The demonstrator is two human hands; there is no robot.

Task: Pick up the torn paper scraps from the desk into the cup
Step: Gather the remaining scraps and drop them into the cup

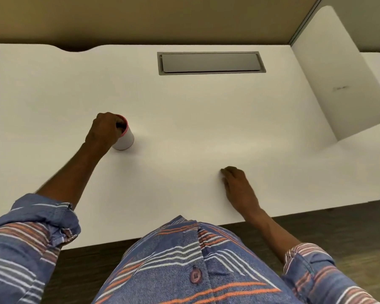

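A white paper cup (pixel 125 139) with a red rim stands on the white desk (pixel 184 119), left of centre. My left hand (pixel 103 130) is bent over its mouth, covering the cup's left side, with the fingertips dipping inside the rim. What those fingertips hold, if anything, is hidden. My right hand (pixel 239 189) rests on the desk near the front edge, fingers loosely bent and fingertips touching the surface, holding nothing. No paper scraps show on the desk.
A grey cable hatch (pixel 211 63) is set flush into the desk at the back. A white rounded side panel (pixel 342 84) stands at the right. The desk's front edge runs just ahead of my striped shirt (pixel 184 264).
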